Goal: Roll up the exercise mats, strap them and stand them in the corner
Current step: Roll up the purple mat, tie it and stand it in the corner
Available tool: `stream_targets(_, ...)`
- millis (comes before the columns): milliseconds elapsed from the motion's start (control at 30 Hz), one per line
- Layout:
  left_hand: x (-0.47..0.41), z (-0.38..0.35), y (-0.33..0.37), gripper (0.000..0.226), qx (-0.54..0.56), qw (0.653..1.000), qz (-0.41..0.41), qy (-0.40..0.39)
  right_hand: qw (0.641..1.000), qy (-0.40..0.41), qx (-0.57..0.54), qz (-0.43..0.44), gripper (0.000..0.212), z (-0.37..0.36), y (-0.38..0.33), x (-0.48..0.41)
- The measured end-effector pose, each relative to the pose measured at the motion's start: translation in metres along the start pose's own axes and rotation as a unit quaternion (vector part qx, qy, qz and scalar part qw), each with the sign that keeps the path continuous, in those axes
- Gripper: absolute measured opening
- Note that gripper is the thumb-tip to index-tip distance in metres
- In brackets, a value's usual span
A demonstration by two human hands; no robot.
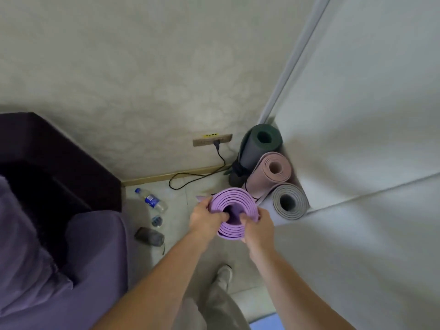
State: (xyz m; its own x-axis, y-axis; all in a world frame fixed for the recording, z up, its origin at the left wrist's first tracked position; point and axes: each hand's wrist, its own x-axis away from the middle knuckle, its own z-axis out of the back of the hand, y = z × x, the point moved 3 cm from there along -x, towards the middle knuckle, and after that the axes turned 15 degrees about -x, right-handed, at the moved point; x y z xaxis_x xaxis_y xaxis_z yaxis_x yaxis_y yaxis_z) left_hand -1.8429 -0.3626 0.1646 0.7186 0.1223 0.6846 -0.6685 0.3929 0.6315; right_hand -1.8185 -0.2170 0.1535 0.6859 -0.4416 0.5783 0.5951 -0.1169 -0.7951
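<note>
I look down on a loosely rolled purple mat (234,201) standing on end, seen from its top. My left hand (207,219) grips its left rim with the thumb inside the coil. My right hand (258,226) grips the near right rim, fingers tucked into the hollow. Three rolled mats stand upright in the corner just behind: a dark green one (260,144) at the back, a pink one (273,170) in the middle, a grey one (289,202) nearest. Dark straps show low on the green mat; no strap is visible on the purple one.
A purple sofa (59,246) fills the left. On the floor beside it lie a water bottle (152,201), a small dark pouch (150,236) and a black cable (197,177) plugged into a wall socket (212,139). A padded white wall (357,139) bounds the right.
</note>
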Motion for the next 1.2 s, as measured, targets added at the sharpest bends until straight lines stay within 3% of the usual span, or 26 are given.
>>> stream_targets(167,-0.109,-0.005,0.028,0.051,-0.04,0.999,-0.01,-0.022,0.999,0.005,-0.042,-0.028,0.024,-0.035,-0.011,-0.086)
stream_targets(333,-0.2,-0.019,0.049,0.057,-0.068,0.997,-0.019,-0.036,0.995,0.035,-0.071,-0.054,0.037,-0.065,0.005,-0.163)
stream_targets(567,-0.268,-0.044,0.061,0.076,-0.117,0.988,-0.1,0.008,0.973,0.113,-0.195,-0.054,0.038,-0.106,0.012,-0.22)
stream_targets(667,-0.283,-0.046,0.061,0.075,-0.04,0.997,-0.067,0.02,0.972,0.098,-0.207,-0.047,0.04,-0.118,0.0,-0.237)
stream_targets(767,-0.293,-0.045,0.073,0.039,0.049,0.998,0.014,-0.022,0.983,0.047,-0.163,-0.072,0.051,-0.12,-0.013,-0.254)
stream_targets(833,-0.301,-0.039,0.087,0.021,0.051,0.998,0.021,-0.042,0.99,0.021,-0.118,-0.078,0.059,-0.116,-0.026,-0.264)
stream_targets(1067,-0.328,-0.015,0.107,0.035,0.017,0.997,-0.044,-0.056,0.99,-0.036,-0.137,-0.015,0.049,-0.123,-0.034,-0.28)
stream_targets(1200,-0.33,-0.005,0.102,0.046,0.03,0.996,-0.027,-0.081,0.991,-0.041,-0.128,-0.002,0.049,-0.133,-0.036,-0.28)
